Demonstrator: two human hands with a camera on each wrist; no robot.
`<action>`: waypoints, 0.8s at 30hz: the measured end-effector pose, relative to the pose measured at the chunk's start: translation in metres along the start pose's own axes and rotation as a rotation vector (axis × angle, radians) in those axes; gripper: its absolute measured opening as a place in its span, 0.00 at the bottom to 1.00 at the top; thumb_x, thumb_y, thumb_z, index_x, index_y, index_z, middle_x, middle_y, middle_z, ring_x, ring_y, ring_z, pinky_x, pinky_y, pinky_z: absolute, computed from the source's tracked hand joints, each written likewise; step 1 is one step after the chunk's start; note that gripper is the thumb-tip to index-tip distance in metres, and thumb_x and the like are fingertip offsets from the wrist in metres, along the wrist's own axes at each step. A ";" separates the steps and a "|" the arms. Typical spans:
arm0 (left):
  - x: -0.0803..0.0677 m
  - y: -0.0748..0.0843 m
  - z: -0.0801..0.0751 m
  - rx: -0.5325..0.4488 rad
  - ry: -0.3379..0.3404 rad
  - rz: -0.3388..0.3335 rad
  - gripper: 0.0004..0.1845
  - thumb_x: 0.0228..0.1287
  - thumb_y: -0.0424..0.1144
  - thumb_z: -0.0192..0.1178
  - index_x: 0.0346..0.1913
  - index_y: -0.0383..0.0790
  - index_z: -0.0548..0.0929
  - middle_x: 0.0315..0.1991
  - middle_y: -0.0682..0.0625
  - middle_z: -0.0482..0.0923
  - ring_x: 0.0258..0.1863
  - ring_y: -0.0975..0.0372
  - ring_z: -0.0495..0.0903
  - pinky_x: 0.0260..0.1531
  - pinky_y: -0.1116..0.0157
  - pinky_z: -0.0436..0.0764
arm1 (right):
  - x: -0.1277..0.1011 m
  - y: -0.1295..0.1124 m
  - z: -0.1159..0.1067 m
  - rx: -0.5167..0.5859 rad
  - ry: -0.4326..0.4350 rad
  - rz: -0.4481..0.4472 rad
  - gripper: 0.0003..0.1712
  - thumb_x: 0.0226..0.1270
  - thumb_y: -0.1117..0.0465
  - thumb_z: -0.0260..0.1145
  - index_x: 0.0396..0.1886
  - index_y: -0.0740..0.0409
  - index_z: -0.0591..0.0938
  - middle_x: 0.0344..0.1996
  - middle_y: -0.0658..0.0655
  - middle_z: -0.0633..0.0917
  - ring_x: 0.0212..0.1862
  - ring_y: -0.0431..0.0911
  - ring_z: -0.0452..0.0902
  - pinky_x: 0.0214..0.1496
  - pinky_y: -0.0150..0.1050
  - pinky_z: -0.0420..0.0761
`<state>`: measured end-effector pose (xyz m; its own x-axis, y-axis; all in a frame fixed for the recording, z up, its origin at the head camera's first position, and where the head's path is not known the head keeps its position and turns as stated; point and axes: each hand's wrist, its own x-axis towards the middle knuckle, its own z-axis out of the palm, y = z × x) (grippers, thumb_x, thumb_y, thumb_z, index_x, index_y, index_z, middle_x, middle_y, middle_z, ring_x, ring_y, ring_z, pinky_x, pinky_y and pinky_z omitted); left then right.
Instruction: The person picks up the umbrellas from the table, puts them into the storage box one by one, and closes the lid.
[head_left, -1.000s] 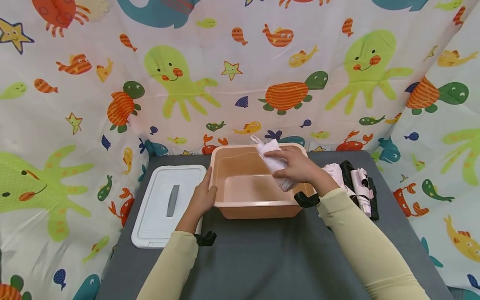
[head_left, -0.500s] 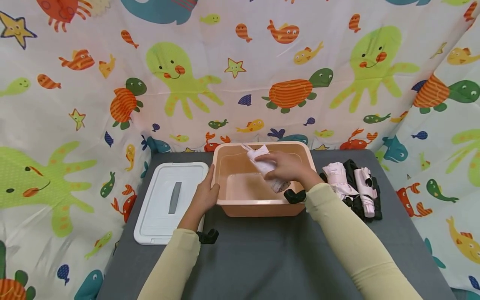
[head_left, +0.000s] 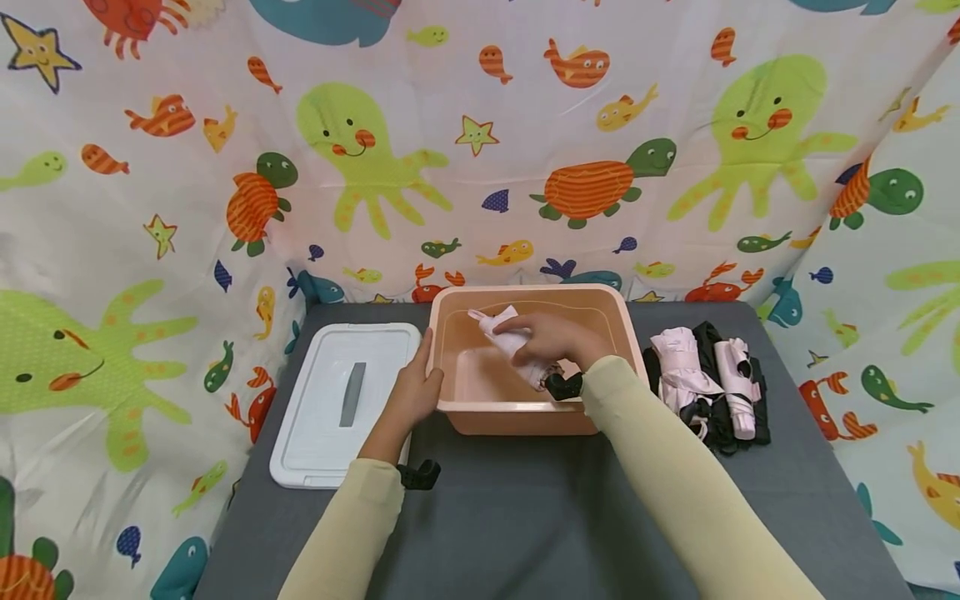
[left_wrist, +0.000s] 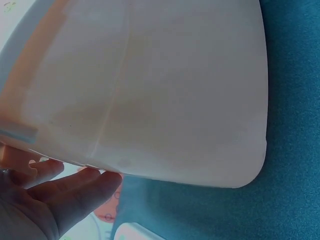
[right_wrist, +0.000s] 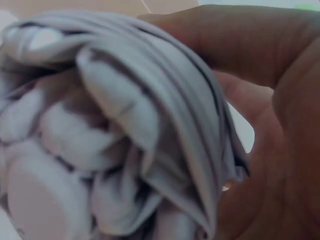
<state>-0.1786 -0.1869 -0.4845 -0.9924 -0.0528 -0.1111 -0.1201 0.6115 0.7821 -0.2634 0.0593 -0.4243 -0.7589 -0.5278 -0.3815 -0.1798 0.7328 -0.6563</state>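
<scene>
A pale pink folded umbrella (head_left: 507, 340) with a wrist loop is held in my right hand (head_left: 562, 337), tilted over the inside of the peach plastic bin (head_left: 517, 407). In the right wrist view the thumb and fingers curve round the umbrella (right_wrist: 115, 125), its bunched fabric end facing the camera. My left hand (head_left: 412, 387) rests against the bin's left side; in the left wrist view its fairly straight fingers (left_wrist: 85, 195) touch the outer wall. The bin's inner right part is partly hidden by the right hand and sleeve.
A white lid (head_left: 318, 408) with a grey handle lies left of the bin. Several pink and black folded umbrellas (head_left: 738, 387) lie side by side to its right, on the grey table (head_left: 495, 517). Behind hangs a sea-animal curtain (head_left: 480, 183).
My right hand has moved left and slightly down with the pink umbrella, further over the bin. My left hand has stayed at the bin's left side.
</scene>
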 end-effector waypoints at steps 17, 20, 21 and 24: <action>0.003 0.002 -0.001 -0.001 -0.017 -0.033 0.37 0.68 0.44 0.43 0.77 0.65 0.44 0.74 0.46 0.59 0.65 0.52 0.72 0.61 0.47 0.73 | 0.034 -0.010 0.016 0.077 -0.135 0.120 0.33 0.57 0.56 0.67 0.65 0.35 0.74 0.64 0.55 0.68 0.45 0.51 0.73 0.36 0.37 0.77; 0.003 0.002 0.000 0.003 -0.023 -0.038 0.37 0.68 0.44 0.44 0.77 0.65 0.44 0.74 0.46 0.59 0.66 0.51 0.71 0.62 0.47 0.72 | 0.041 -0.009 0.019 0.068 -0.144 0.137 0.33 0.56 0.55 0.68 0.65 0.35 0.74 0.60 0.56 0.71 0.41 0.50 0.72 0.33 0.37 0.75; 0.003 0.001 0.000 0.005 -0.025 -0.039 0.37 0.68 0.44 0.44 0.77 0.65 0.43 0.75 0.46 0.58 0.66 0.51 0.71 0.62 0.47 0.72 | 0.043 -0.009 0.021 0.075 -0.146 0.152 0.34 0.55 0.55 0.69 0.64 0.35 0.75 0.59 0.56 0.71 0.40 0.51 0.72 0.32 0.37 0.74; 0.002 0.001 0.001 0.008 -0.023 -0.046 0.37 0.69 0.44 0.44 0.77 0.66 0.44 0.74 0.45 0.59 0.66 0.51 0.71 0.62 0.47 0.72 | 0.048 -0.008 0.026 0.126 -0.153 0.208 0.34 0.53 0.54 0.71 0.63 0.35 0.76 0.56 0.56 0.72 0.43 0.53 0.72 0.34 0.38 0.74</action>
<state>-0.1808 -0.1857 -0.4846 -0.9850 -0.0630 -0.1606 -0.1650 0.6149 0.7712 -0.2824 0.0166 -0.4541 -0.6667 -0.4375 -0.6035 0.0558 0.7781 -0.6257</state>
